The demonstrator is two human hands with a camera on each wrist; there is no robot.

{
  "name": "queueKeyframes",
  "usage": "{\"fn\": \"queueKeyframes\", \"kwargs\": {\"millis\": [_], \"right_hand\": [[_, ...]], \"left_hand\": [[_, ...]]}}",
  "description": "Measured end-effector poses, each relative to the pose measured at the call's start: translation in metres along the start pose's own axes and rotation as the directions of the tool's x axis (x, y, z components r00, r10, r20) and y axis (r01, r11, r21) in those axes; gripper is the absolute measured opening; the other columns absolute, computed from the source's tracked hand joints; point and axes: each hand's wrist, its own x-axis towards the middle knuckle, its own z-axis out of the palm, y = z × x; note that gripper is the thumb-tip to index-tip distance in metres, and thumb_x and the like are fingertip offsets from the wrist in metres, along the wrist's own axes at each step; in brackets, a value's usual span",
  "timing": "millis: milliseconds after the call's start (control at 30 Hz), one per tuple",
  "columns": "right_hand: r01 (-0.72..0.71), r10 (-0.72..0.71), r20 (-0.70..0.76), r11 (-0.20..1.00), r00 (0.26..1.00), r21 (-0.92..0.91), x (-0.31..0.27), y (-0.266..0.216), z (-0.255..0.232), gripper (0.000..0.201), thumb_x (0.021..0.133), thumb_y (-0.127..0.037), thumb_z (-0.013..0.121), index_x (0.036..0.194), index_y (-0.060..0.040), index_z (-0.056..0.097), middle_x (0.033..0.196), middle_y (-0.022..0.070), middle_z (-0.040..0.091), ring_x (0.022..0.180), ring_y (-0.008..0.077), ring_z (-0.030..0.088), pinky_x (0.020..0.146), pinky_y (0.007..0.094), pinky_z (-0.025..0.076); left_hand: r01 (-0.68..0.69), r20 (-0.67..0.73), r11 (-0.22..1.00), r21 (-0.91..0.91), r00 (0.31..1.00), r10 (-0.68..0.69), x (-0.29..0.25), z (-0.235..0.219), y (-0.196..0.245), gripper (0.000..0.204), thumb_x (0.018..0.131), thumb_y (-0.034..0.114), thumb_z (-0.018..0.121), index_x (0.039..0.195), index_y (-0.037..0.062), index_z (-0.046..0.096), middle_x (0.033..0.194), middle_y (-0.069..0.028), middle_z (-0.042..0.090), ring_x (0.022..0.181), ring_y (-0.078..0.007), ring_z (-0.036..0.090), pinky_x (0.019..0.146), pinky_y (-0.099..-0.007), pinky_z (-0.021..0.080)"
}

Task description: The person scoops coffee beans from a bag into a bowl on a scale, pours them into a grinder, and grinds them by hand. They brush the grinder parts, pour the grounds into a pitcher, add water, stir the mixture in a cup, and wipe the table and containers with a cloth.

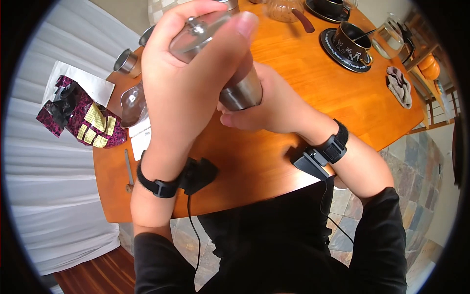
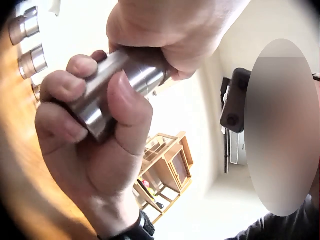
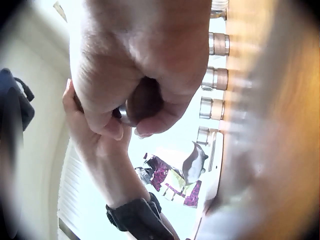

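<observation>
The cylinder (image 1: 241,96), steel with a darker band, is held up over the table (image 1: 342,110), tilted rather than upright, with a knob (image 1: 196,27) on its upper end. The fingers of the left hand (image 1: 178,93) are wrapped around that end, its thumb across the top; the right hand (image 1: 276,100) grips the lower steel part, fingers on one side and thumb on the other. This two-handed hold would suit a twist or a steadying grip; the pictures don't settle which. Either way, it seems best to keep both ends in line, squeeze evenly and turn from the wrists, as smooth steel could slip. Beneath the forearms, the wood near the front edge is bare, good for setting a part down. The left side is tighter: a steel cup (image 1: 126,62), a bag (image 1: 100,125) and a thin metal tool (image 1: 129,166) lie near that edge, so the left elbow should swing little. Right of the hands there is more room, up to the black cup (image 1: 350,44) on its saucer and the cloth (image 1: 399,88) near the right edge.
</observation>
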Motion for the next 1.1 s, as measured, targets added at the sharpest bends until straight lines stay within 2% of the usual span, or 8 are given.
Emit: {"fn": "queueKeyframes", "kwargs": {"millis": [100,167,233,467,567,633,767,1100], "right_hand": [[-0.03,0.019,0.133,0.997,0.991,0.075,0.002,0.007,-0.008,0.043,0.07,-0.008,0.08,0.107,-0.0073,0.058,0.09,0.002,0.063,0.082,0.0129,0.062,0.072,0.027,0.05],[-0.105,0.047,0.277,0.974,0.96,0.199,0.003,0.011,-0.009,0.038,0.071,-0.009,0.079,0.104,-0.0062,0.06,0.088,0.0033,0.063,0.079,0.0124,0.062,0.066,0.0258,0.05],[-0.205,0.091,0.38,0.941,0.921,0.271,-0.004,0.011,-0.014,0.034,0.072,-0.01,0.077,0.101,-0.005,0.061,0.085,0.0046,0.063,0.075,0.012,0.062,0.06,0.0247,0.05],[-0.214,0.011,0.397,0.856,0.918,0.471,0.0,0.018,-0.01,0.034,0.069,-0.011,0.076,0.097,-0.0019,0.059,0.078,0.0091,0.061,0.06,0.0143,0.057,0.049,0.0244,0.044],[-0.32,0.031,0.513,0.814,0.858,0.485,-0.001,0.017,-0.013,0.038,0.069,-0.01,0.075,0.101,-0.0012,0.057,0.077,0.0098,0.06,0.058,0.0149,0.056,0.048,0.0246,0.042],[-0.358,0.116,0.464,0.803,0.878,0.476,0.001,0.015,-0.014,0.057,0.061,-0.013,0.082,0.11,-0.0042,0.055,0.08,0.0085,0.06,0.066,0.0187,0.059,0.056,0.0284,0.046],[-0.312,0.091,0.423,0.814,0.901,0.49,0.0,0.015,-0.011,0.053,0.063,-0.013,0.081,0.109,-0.0049,0.055,0.082,0.0072,0.06,0.07,0.0177,0.059,0.059,0.0283,0.047],[-0.102,0.056,0.261,0.981,0.964,0.167,0.005,0.017,-0.015,0.032,0.073,-0.012,0.077,0.1,-0.0076,0.061,0.087,0.0011,0.062,0.08,0.0117,0.059,0.071,0.0264,0.048]], "left_hand": [[0.001,0.28,0.997,-0.073,0.96,0.02,0.011,-0.018,-0.007,0.061,0.087,0.035,0.075,0.129,-0.003,0.05,0.114,-0.0192,0.063,0.098,-0.027,0.068,0.086,-0.0364,0.057],[0.123,0.567,0.961,-0.246,0.823,0.04,0.018,-0.021,-0.009,0.091,0.08,0.05,0.08,0.141,-0.0021,0.037,0.127,-0.0246,0.057,0.107,-0.0316,0.065,0.089,-0.0388,0.056],[0.195,0.644,0.964,-0.182,0.764,-0.032,0.018,-0.022,-0.004,0.11,0.074,0.061,0.08,0.147,-0.0022,0.028,0.13,-0.027,0.055,0.114,-0.0352,0.063,0.096,-0.0425,0.054],[0.243,0.629,0.949,-0.2,0.774,-0.066,0.019,-0.022,-0.018,0.109,0.073,0.061,0.08,0.145,-0.0035,0.029,0.117,-0.0213,0.064,0.113,-0.0328,0.065,0.101,-0.0447,0.051],[0.319,0.681,0.884,-0.341,0.732,-0.001,0.016,-0.025,-0.027,0.08,0.077,0.045,0.08,0.135,0.0013,0.046,0.114,-0.0189,0.065,0.104,-0.0271,0.066,0.091,-0.0387,0.055],[0.289,0.526,0.914,-0.285,0.844,-0.103,0.011,-0.02,-0.024,0.062,0.08,0.04,0.076,0.123,0.0014,0.054,0.107,-0.014,0.066,0.099,-0.0241,0.067,0.086,-0.0368,0.056],[0.265,0.453,0.936,-0.23,0.881,-0.138,0.007,-0.013,-0.012,0.05,0.081,0.034,0.074,0.115,0.001,0.058,0.099,-0.0108,0.065,0.093,-0.021,0.067,0.082,-0.0346,0.055],[0.185,0.298,0.966,-0.182,0.947,-0.125,0.0,-0.004,-0.001,0.032,0.087,0.017,0.071,0.11,0.0013,0.056,0.097,-0.0081,0.066,0.09,-0.0151,0.065,0.081,-0.0294,0.053]]}}
